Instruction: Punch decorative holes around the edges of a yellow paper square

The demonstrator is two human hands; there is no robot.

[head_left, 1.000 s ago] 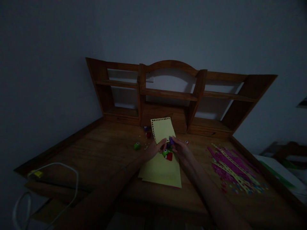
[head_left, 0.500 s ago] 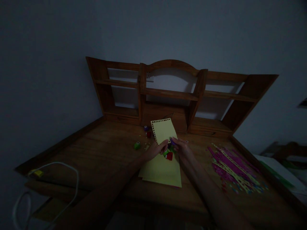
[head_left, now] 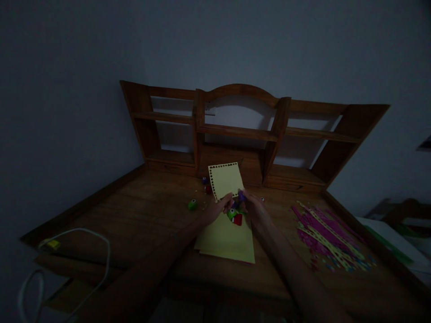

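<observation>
My left hand pinches the lower edge of a pale yellow sheet of paper. Shaped holes line that sheet's top, left and part of its lower edge. In my right hand is a purple craft punch, closed around by the fingers at the sheet's lower right corner. Below the hands, a green punch and a red punch rest on a stack of yellow paper. Another purple piece between the hands is partly hidden.
Left of the sheet stand another green punch, a red punch and a purple punch, among paper bits. Punched pink and yellow strips lie at the right with scattered cut-outs. A wooden shelf backs the desk; a white cable hangs left.
The punched sheet shifted slightly right and down, then back left and up. My right hand's purple punch was over the sheet's lower edge and is now at its corner.
</observation>
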